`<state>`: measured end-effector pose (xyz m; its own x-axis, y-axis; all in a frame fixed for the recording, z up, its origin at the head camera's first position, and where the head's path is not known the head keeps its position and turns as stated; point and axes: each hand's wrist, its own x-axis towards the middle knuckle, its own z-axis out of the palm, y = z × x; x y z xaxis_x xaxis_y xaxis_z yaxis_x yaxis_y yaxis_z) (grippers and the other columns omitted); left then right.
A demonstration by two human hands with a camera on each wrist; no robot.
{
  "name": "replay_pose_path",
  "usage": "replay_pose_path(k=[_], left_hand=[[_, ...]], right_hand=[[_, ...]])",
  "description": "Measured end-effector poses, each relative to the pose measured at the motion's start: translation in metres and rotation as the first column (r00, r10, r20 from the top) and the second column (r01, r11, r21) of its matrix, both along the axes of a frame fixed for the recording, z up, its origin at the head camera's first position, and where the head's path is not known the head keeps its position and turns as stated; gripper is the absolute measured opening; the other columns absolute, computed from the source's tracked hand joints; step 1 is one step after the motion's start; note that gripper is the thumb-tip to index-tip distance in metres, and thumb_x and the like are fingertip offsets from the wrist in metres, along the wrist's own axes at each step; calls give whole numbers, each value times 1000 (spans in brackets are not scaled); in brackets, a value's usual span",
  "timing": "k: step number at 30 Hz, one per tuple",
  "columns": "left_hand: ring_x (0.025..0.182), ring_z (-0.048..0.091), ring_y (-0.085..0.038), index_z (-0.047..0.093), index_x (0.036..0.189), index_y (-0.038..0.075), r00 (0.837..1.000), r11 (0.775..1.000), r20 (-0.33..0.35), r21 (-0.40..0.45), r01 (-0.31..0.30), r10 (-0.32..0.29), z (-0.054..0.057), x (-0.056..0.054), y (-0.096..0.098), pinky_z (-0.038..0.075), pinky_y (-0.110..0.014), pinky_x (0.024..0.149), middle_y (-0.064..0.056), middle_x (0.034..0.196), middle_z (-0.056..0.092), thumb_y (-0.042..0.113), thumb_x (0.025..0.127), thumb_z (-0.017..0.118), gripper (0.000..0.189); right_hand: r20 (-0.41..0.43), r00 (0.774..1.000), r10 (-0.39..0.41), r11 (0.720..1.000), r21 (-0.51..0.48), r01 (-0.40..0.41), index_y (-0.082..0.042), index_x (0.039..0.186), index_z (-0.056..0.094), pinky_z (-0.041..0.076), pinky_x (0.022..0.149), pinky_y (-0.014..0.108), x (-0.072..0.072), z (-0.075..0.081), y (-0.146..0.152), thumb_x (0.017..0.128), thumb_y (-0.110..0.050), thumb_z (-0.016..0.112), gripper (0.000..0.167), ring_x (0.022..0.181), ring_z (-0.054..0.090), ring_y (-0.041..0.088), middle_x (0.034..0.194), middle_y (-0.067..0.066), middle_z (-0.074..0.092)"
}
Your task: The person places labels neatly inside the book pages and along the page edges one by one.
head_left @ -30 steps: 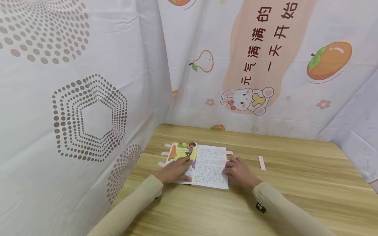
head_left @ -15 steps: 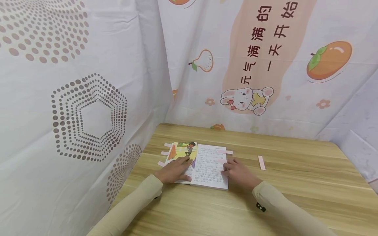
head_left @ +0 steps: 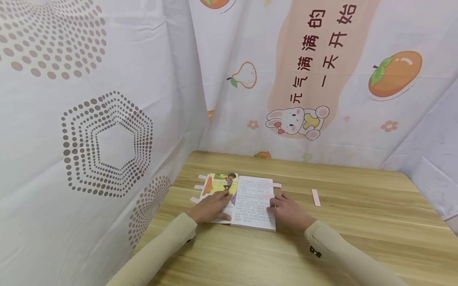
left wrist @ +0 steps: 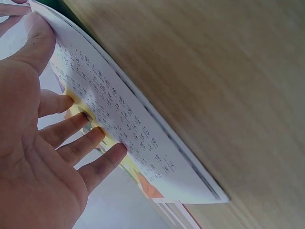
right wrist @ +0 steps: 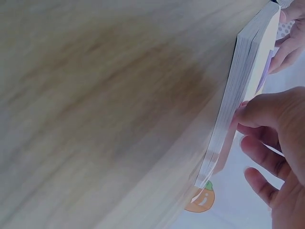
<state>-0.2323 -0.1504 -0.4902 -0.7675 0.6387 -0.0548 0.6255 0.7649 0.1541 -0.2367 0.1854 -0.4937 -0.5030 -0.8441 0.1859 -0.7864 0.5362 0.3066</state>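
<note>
An open book (head_left: pixel 252 214) lies on the table, with a coloured picture on its left page and printed text on its right. My left hand (head_left: pixel 211 207) rests on the left page with its fingers spread; the left wrist view shows the thumb near the book's inner fold. At the right edge of the book, my right hand (head_left: pixel 288 210) has its fingers curled, the thumb and index finger (right wrist: pixel 259 109) pinching a pink paper strip (right wrist: pixel 226 155) by the page edge. Another pink strip (head_left: pixel 277 185) juts from the right page higher up. The right fingertips are partly hidden in the head view.
Several pink strips (head_left: pixel 198 187) stick out from the book's left edge. One loose pink strip (head_left: pixel 316 197) lies on the wooden table (head_left: pixel 365 214) to the right of the book. Printed white cloth (head_left: pixel 229 131) hangs behind and on the left.
Both hands and the book stay almost in place. My right fingers have shifted slightly at the page edge, and the whole head view has moved a little.
</note>
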Motion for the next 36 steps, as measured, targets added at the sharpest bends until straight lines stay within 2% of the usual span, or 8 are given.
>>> replay_pose_path(k=[13, 20, 27, 36], left_hand=[[146, 37, -40, 38, 157, -2, 999, 1000, -38, -15, 20, -21, -4, -3, 0, 43, -51, 110, -25, 161, 34, 54, 94, 63, 88], [147, 34, -40, 41, 155, -1, 995, 998, -86, -51, 37, -41, 4, 0, 6, 44, -52, 110, -26, 161, 31, 55, 93, 65, 87], [144, 39, -42, 55, 146, 2, 976, 988, -173, -103, 114, -131, 13, 9, 19, 48, -54, 105, -23, 152, 43, 46, 98, 66, 66], [144, 40, -41, 66, 136, 10, 980, 990, -167, -114, 86, -104, 14, 16, 38, 43, -55, 109, -15, 149, 52, 37, 104, 64, 42]], right_hand=[[33, 999, -27, 1000, -9, 27, -10, 111, 80, 49, 87, 44, 3, -1, -1, 91, -7, 78, 20, 95, 54, 23, 102, 5, 64], [55, 998, -30, 999, -18, 31, -9, 110, 81, 52, 86, 46, 2, -1, -1, 88, -7, 81, 22, 93, 54, 23, 102, 5, 66], [79, 997, -21, 998, -50, 25, -8, 109, 81, 54, 87, 49, 1, 0, 0, 88, -6, 81, 21, 94, 55, 24, 104, 6, 68], [134, 991, 6, 988, -156, 15, -9, 100, 81, 49, 87, 48, 1, 5, 6, 88, -12, 82, 13, 94, 57, 24, 100, 5, 69]])
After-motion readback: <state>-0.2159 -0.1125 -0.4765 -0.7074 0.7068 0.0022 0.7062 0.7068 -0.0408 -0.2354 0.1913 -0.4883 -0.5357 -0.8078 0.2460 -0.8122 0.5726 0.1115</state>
